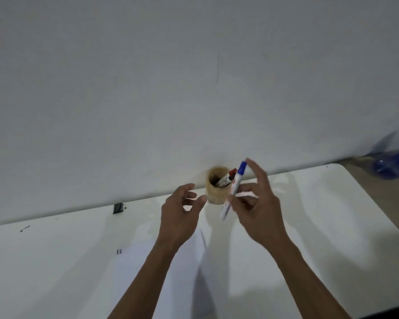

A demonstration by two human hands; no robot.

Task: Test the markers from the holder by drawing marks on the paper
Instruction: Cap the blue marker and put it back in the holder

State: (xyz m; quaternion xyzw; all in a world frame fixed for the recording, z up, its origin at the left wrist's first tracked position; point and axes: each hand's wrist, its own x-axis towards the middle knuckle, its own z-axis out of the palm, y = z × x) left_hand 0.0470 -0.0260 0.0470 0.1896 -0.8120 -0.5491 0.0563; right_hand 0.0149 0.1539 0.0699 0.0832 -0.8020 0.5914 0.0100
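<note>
We see right hand point(257, 210) gripping blue-capped marker point(234, 189) above worktop point(309, 226); left hand point(179, 212) open, empty, beside holder point(218, 188).

A blue-capped marker point(234, 188) with a white barrel is held up above the table, tilted, its blue cap pointing up and away and its blurred lower end pointing down toward the paper. The cap is on. Just behind it stands the holder point(217, 188), a short round tan cup set at the far edge of the table, upright with its mouth open. Inside it lean more markers point(227, 179), one with a red cap and one dark, their tops resting against the right side of the rim. The paper point(148, 268) lies flat on the table nearer the person, white, with small dark marks point(119, 251) at its left edge
</note>
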